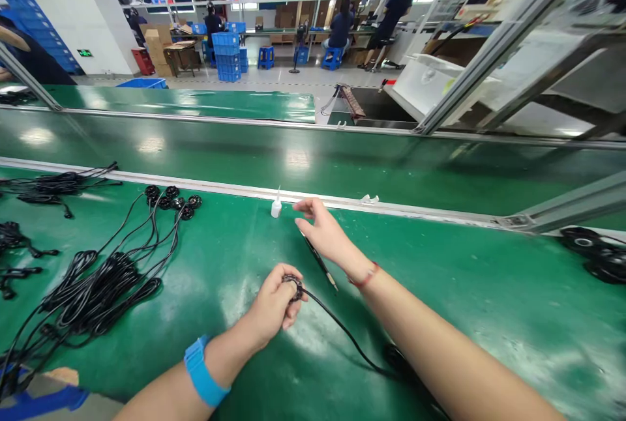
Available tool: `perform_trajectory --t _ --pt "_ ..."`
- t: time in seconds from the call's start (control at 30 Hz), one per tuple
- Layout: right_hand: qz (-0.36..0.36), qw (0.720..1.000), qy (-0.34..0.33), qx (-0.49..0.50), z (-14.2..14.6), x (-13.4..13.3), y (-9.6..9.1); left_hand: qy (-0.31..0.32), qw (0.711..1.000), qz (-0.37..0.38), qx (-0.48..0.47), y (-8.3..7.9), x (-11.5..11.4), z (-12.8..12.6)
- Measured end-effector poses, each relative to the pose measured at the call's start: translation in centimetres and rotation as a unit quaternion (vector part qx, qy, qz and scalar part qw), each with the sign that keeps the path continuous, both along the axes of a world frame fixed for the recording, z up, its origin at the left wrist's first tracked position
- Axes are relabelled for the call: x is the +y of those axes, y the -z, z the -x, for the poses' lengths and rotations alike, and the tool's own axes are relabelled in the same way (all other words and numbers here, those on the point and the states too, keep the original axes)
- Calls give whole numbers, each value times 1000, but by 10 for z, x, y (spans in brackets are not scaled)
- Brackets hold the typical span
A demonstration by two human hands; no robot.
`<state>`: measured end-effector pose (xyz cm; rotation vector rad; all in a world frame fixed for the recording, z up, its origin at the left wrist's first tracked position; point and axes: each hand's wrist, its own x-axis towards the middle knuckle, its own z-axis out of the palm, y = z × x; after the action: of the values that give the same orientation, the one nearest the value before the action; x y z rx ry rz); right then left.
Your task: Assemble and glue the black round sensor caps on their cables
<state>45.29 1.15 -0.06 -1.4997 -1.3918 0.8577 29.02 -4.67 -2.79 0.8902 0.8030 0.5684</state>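
My left hand (276,304) is closed around a round black cable end (295,286), its thumb pressed on the part. From it a black cable (349,336) runs right and passes under my right forearm. Farther forward, my right hand (325,229) is held with its fingers apart and nothing in them. Just left of those fingertips stands a small white dropper bottle (276,207) with a thin nozzle. Below the right hand a slim dark pen-like tool (321,266) with a pale tip lies on the green mat, partly hidden by the hand.
Bundled black cables (110,284) with round ends (187,203) lie on the left; more cables (59,185) sit beyond. Black round parts (596,251) rest at the far right. A metal rail (235,194) crosses behind the work area. Several people work in the background.
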Motion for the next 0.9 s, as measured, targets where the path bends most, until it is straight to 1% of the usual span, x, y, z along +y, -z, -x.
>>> perform_trajectory --t 0.07,0.1,0.13,0.17,0.2,0.23,0.3,0.4,0.53,0.63,0.73,0.83,0.9 --pt "31 999 -29 -11 2 -43 -20 2 1000 -21 0 -3 -1 2" --pt "59 997 -55 -12 4 -65 -28 6 1000 -27 0 -4 -3 4" --pt "104 990 -95 -1 8 -86 -33 10 999 -35 3 -6 -4 6" --pt "141 983 -118 25 12 -104 -36 15 999 -49 9 -7 -7 8" --pt "169 976 -122 61 17 -119 -37 20 997 -69 18 -7 -9 10" --pt "190 971 -112 92 21 -131 -36 27 995 -96 30 -7 -11 12" --pt "188 971 -73 126 29 -145 -30 46 986 -153 52 -7 -16 16" --pt "151 980 -30 130 33 -151 -22 77 975 -197 67 -6 -22 22" --pt "145 981 -35 125 28 -150 -19 96 970 -211 67 -7 -24 25" --pt "148 976 -55 150 23 -149 -18 112 972 -197 62 -8 -24 26" --pt "170 961 -73 205 19 -148 -13 132 975 -171 60 -11 -24 27" --pt "179 951 -74 242 18 -147 -5 157 975 -148 57 -13 -23 28" --pt "177 948 -72 255 18 -147 -1 160 976 -135 61 -14 -22 27"
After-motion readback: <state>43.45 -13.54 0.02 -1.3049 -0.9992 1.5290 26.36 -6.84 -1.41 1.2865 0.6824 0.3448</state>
